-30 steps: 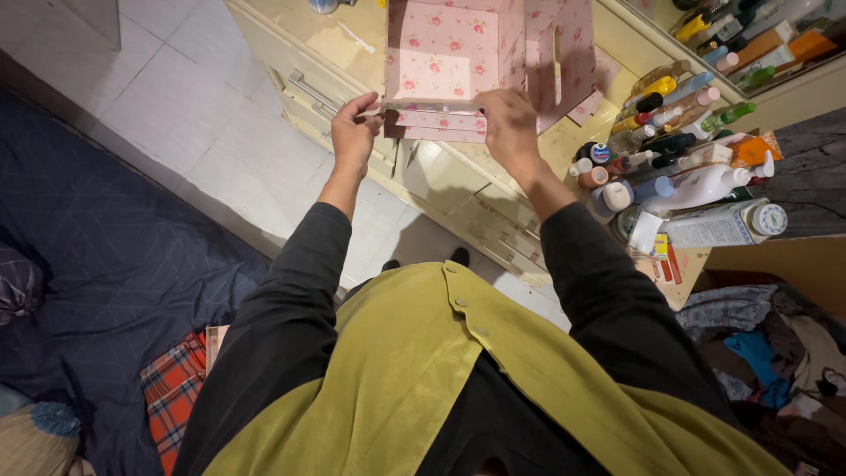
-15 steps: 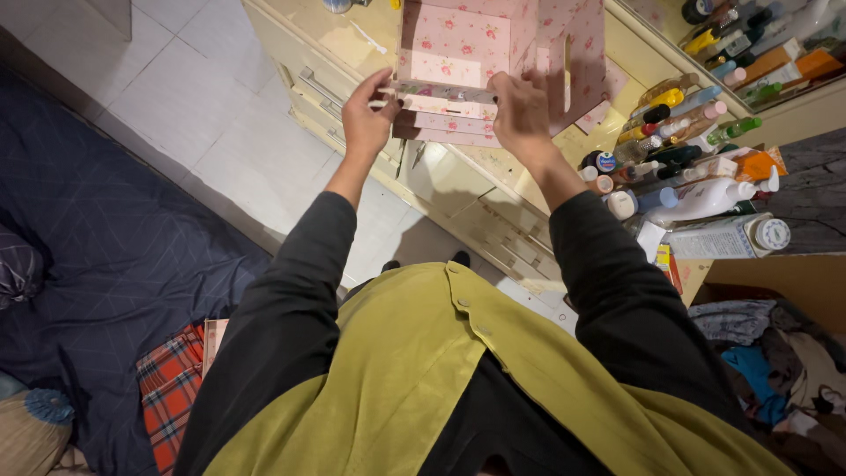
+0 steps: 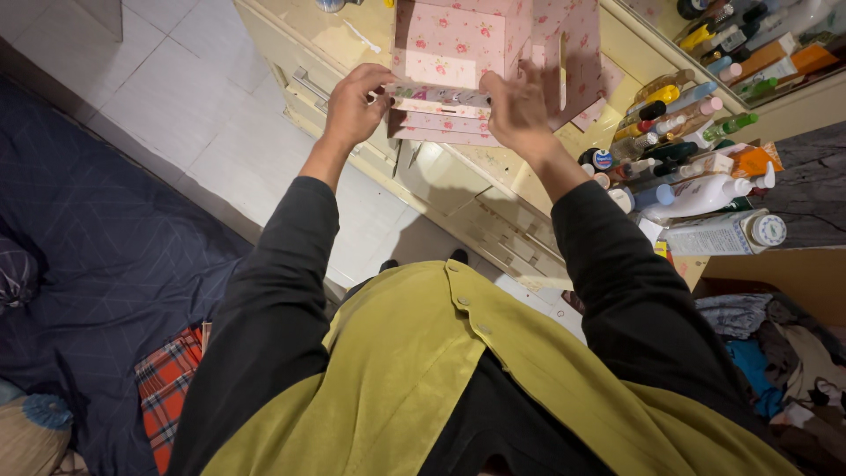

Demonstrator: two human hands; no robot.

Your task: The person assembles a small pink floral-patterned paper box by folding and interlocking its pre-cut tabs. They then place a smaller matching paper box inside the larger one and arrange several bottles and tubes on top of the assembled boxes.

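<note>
A dark blue bed cover (image 3: pixel 97 256) lies at the left beside the pale tiled floor (image 3: pixel 167 97). The left hand (image 3: pixel 355 106) and right hand (image 3: pixel 520 110), set apart, each pinch an end of a pink flowered cardboard organiser (image 3: pixel 454 53) standing on the cream desk (image 3: pixel 352 44). Bottles (image 3: pixel 696 159) crowd the desk's right end.
</note>
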